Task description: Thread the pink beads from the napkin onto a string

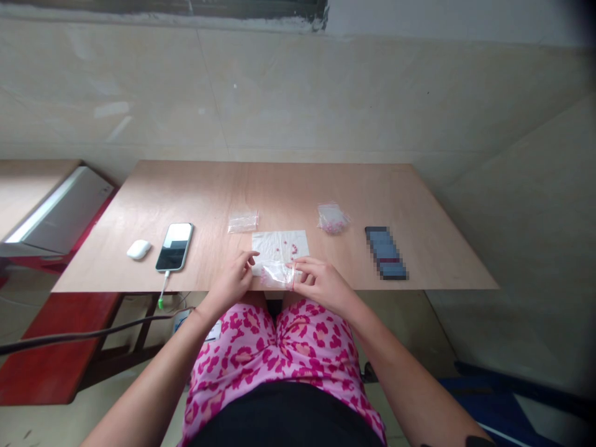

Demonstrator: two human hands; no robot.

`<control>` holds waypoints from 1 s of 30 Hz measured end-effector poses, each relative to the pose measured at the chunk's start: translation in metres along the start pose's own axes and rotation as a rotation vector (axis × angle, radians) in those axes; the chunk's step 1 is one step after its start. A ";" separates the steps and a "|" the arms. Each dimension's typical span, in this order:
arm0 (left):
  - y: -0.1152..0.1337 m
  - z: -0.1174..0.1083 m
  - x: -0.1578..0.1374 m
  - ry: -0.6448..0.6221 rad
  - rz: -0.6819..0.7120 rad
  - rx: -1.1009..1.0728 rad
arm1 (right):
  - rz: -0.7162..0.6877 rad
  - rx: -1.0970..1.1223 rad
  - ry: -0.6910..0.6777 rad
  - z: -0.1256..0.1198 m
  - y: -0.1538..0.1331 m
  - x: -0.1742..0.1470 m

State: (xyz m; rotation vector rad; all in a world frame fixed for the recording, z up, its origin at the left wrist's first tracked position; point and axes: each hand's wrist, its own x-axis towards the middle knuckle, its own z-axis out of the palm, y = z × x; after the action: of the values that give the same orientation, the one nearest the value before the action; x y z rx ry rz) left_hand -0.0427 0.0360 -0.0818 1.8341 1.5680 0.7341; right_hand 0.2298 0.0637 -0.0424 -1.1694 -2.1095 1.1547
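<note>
A white sheet (267, 243) lies near the table's front edge, with several tiny pink-red pieces (293, 249) scattered on its right half. Over the sheet's lower part is a clear plastic zip bag (275, 275), with some pink showing inside. My right hand (323, 282) pinches the right end of this bag, by its red strip. At the sheet's left edge rests my left hand (236, 273), fingers bent but apart, close to the bag, with nothing visible in them.
Behind the sheet lie a flat clear bag (243, 221) and a zip bag with pink pieces (332, 218). To the left are a phone (174, 247) on a white cable and a white earbud case (138, 249). A dark phone (386, 252) lies to the right on the wooden table (279, 186).
</note>
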 end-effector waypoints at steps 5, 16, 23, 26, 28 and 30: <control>0.025 -0.012 -0.005 -0.077 0.202 0.010 | -0.017 -0.103 -0.011 0.003 0.001 0.000; 0.043 0.014 -0.015 -0.192 0.263 -0.026 | -0.129 -0.168 -0.099 0.015 -0.012 -0.004; 0.043 0.007 -0.016 -0.283 0.206 -0.047 | -0.159 -0.269 -0.133 0.011 -0.013 -0.006; 0.044 0.006 -0.016 -0.312 0.180 -0.057 | -0.162 -0.272 -0.133 0.010 -0.013 -0.007; 0.045 0.005 -0.015 -0.330 0.179 -0.061 | -0.172 -0.279 -0.144 0.010 -0.011 -0.006; 0.046 0.002 -0.013 -0.349 0.171 -0.084 | -0.202 -0.275 -0.150 0.011 -0.010 -0.005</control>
State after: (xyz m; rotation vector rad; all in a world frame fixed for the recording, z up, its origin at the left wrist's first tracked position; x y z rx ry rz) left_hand -0.0134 0.0174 -0.0492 1.9278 1.1531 0.5097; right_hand 0.2207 0.0516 -0.0399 -0.9780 -2.4973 0.9064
